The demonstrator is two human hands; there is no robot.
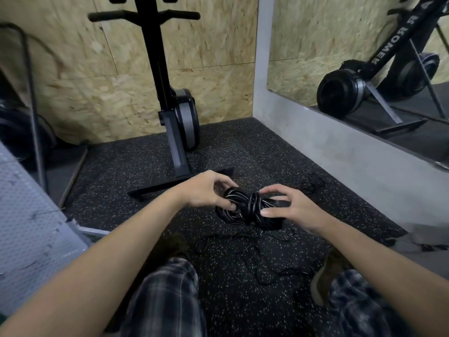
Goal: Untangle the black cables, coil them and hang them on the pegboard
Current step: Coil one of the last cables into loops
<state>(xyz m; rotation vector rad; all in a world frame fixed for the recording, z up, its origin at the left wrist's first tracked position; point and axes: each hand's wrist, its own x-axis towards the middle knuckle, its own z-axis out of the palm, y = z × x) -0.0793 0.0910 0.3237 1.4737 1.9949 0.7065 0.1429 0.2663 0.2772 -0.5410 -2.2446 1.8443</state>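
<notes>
Black cable bundle [245,209], coiled and cinched at its middle, sits pinched between my left hand [206,188] and right hand [289,210] just in front of the rower's base [179,181], while thin loose cable [255,251] below it looks untouched and nothing is hung.

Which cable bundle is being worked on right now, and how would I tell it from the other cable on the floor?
Start at the upright rowing machine against the wood wall; on the speckled floor before its base, the left hand and right hand hold the coiled bundle. It is thick and wrapped at the middle, unlike the loose thin cable sprawled nearer the knees.
</notes>
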